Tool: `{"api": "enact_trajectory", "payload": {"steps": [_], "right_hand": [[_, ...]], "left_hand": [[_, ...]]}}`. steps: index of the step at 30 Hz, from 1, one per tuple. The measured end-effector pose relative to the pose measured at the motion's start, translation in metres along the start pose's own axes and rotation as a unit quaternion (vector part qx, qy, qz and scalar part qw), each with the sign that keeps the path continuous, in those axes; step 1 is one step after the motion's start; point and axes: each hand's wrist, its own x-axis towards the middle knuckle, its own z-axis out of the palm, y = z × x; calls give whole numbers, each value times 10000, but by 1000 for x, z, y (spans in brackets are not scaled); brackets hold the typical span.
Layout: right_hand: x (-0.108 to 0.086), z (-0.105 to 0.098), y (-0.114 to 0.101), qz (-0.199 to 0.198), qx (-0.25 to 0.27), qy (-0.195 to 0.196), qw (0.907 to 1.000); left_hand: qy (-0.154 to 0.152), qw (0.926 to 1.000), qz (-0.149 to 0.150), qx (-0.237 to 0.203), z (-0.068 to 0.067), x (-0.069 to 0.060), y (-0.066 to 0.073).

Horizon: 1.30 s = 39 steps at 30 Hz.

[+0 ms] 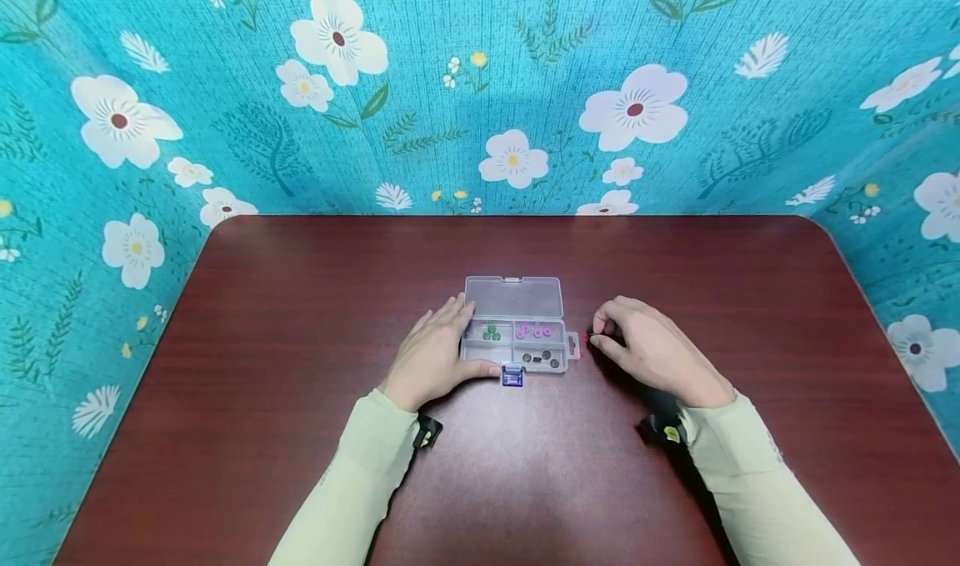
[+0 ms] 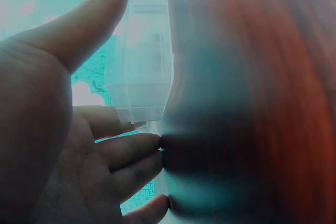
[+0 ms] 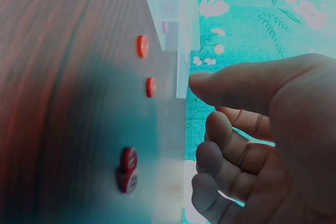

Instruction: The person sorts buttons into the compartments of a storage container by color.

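A clear plastic compartment box (image 1: 480, 355) lies on the table with its lid (image 1: 513, 298) folded back. Green buttons (image 1: 491, 333) are in its back left compartment, purple ones (image 1: 534, 331) at back right, dark ones (image 1: 538, 358) at front right. My left hand (image 1: 435, 351) holds the box's left end, thumb along the front edge by a blue latch (image 1: 512, 375). My right hand (image 1: 645, 345) hovers just right of the box, fingers loosely bent, nothing visible between them. Red buttons (image 3: 142, 46) lie below it on the table, two of them (image 3: 130, 171) touching.
The brown table (image 1: 322, 283) extends around the box on all sides. A turquoise flowered cloth (image 1: 450, 91) hangs behind its far edge and at both sides. From the box's right end a clear hanging tab (image 1: 573, 345) sticks out towards the right hand.
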Motion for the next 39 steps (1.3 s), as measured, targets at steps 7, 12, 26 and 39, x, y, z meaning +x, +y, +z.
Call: {"api": "enact_trajectory", "payload": {"steps": [7,12,26,39], "right_hand": [[7,3,-10,-26,58,49,10000],[13,3,-19,-119,116,102,9998],[30,5,-37,-167,131,143,9997],[39,13,-51,-319,169,35,9993]], "left_hand": [[14,10000,-14,21,0,0,0],[5,10000,-17,-4,1,-1,0],[26,10000,-12,10,1,1,0],[35,10000,21,45,0,0,1]]}}
